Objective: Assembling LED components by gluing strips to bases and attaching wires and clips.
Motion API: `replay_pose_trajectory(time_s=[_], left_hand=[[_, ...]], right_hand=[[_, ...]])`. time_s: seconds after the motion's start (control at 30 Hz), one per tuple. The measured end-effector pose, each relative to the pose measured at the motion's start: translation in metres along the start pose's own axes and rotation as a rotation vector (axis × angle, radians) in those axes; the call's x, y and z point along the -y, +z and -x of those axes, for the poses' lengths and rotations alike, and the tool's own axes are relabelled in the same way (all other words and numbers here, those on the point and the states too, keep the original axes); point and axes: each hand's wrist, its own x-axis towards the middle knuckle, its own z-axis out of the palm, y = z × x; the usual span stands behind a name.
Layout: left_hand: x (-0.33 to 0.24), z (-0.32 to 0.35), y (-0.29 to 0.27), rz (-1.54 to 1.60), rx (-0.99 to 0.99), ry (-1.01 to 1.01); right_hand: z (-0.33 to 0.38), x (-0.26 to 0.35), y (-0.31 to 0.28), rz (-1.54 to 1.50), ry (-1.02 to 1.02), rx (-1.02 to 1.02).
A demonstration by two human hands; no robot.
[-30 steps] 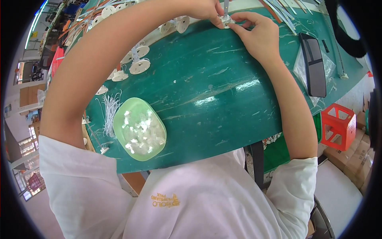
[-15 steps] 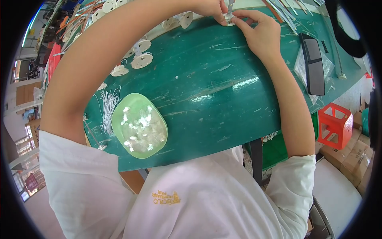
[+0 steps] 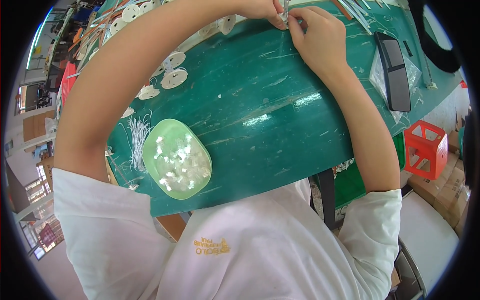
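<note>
Both my hands meet at the far edge of the green table (image 3: 280,115). My left hand (image 3: 260,7) and my right hand (image 3: 317,37) pinch the same small white and metal part (image 3: 286,14) between their fingertips. The part is tiny and mostly hidden by the fingers. My left forearm crosses the table from the lower left. A pale green dish (image 3: 176,158) with several small clear pieces lies near the front edge, well away from both hands.
White round discs (image 3: 174,77) lie in a row at the back left. A bundle of thin white wires (image 3: 137,137) sits beside the dish. A black phone (image 3: 394,70) on a clear bag lies at the right. A red stool (image 3: 425,150) stands below the table.
Both hands and the part have shifted slightly up toward the picture's top edge; the grip looks the same.
</note>
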Motion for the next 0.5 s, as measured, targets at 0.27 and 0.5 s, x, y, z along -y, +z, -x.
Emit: replay_pose_trajectory(time_s=[0.27,0.5], left_hand=[[-0.003,0.001,-0.001,0.02,0.027,-0.035],[-0.001,0.002,0.002,-0.094,-0.034,0.023]], right_hand=[[-0.002,-0.002,-0.001,-0.008,0.047,-0.011],[-0.003,-0.026,-0.002,-0.065,0.365,-0.026]])
